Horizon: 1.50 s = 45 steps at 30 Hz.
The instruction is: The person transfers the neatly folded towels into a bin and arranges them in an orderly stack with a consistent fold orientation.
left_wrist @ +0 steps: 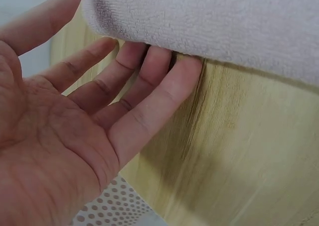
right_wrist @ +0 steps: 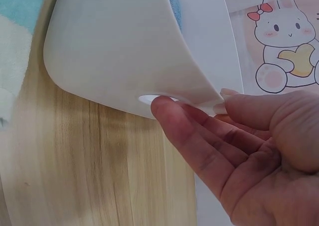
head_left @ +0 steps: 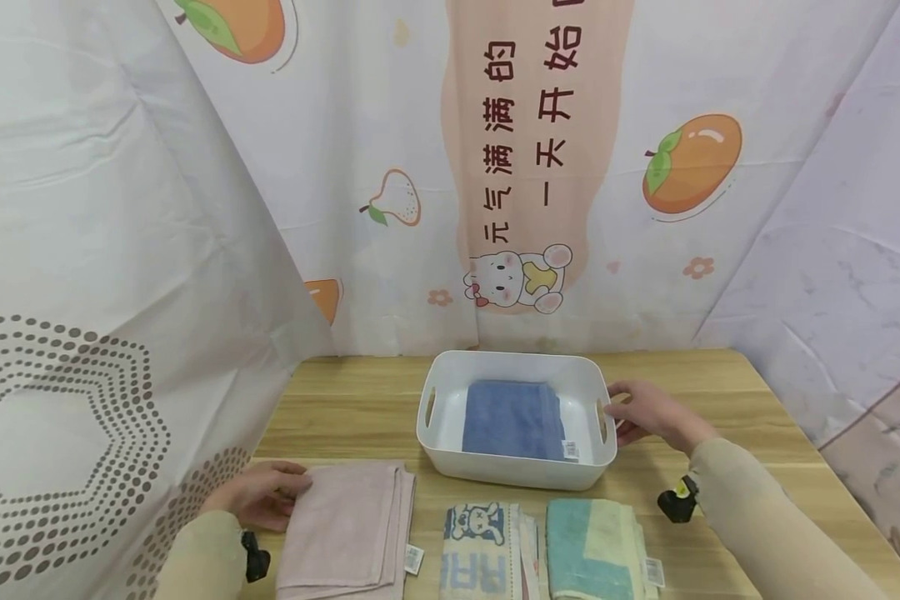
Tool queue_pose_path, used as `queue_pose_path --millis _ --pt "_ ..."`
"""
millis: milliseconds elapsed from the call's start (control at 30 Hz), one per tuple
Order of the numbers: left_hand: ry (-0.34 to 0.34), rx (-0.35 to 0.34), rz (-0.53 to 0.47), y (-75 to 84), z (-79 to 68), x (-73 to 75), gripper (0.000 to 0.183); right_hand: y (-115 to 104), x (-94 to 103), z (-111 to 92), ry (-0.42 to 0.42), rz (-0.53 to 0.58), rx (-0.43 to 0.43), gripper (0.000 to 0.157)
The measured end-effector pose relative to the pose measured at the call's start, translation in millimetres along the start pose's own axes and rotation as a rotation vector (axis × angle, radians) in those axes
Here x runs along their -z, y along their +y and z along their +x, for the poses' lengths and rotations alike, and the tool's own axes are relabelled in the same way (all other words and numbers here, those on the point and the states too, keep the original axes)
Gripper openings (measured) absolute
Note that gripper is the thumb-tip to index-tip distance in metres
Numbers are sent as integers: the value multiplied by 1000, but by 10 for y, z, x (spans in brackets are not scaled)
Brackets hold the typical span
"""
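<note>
Left hand (head_left: 261,493) lies at the near-left edge of the folded pink towel (head_left: 345,525), its fingertips tucked against the underside of that edge. The pink towel sits on the tabletop (head_left: 352,400), left of the white basket (head_left: 510,473) and nearer the person. It looks soft, light and limp, with a grippy terry pile, so it should not slip or break, though its loose layers could slide open (a wider hold, with a palm or fingers beneath, would probably keep the folds together). The sides, with all layers caught, seem the best place to take hold.

As for the left hand, its fingers are slightly bent and a little apart, the thumb stands well away from them, and nothing is pinched. The right hand (head_left: 656,412) pinches the basket's right end, thumb at the rim and fingers at the handle slot (right_wrist: 145,98). The basket looks like thin, stiff, smooth plastic, probably light. Inside lies a folded blue towel (head_left: 510,417); in front of it are a cream-and-blue towel (head_left: 476,550) and a teal-and-yellow towel (head_left: 588,546).
</note>
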<state>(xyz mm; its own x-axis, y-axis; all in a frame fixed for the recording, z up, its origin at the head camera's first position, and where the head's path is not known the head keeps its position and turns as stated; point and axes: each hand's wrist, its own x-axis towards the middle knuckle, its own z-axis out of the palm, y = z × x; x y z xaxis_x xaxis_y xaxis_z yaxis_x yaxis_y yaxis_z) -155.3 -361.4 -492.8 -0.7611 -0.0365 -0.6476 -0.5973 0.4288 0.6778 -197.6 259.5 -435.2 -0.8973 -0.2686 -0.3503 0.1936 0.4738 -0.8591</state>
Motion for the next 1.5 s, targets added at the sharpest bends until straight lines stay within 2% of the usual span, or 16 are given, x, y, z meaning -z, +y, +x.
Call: queue_pose_path --millis 200,767,967,1233,1367,1500 --pt "13 10 -15 40 -3 -39 68 -17 -3 -1 -6 -8 0 50" --pt "14 2 82 69 4 -33 61 -5 -6 16 -6 3 -26 50" --pt "33 3 114 66 -8 -62 52 -16 -12 11 -4 -6 -24 50" --pt "65 6 126 82 -33 -131 29 -25 -2 2 -6 -7 -20 50" --pt "70 9 116 62 -10 -147 31 -27 3 4 -19 -7 -11 51" --pt "64 14 122 62 6 -149 42 -30 -2 1 -17 -11 -6 52"
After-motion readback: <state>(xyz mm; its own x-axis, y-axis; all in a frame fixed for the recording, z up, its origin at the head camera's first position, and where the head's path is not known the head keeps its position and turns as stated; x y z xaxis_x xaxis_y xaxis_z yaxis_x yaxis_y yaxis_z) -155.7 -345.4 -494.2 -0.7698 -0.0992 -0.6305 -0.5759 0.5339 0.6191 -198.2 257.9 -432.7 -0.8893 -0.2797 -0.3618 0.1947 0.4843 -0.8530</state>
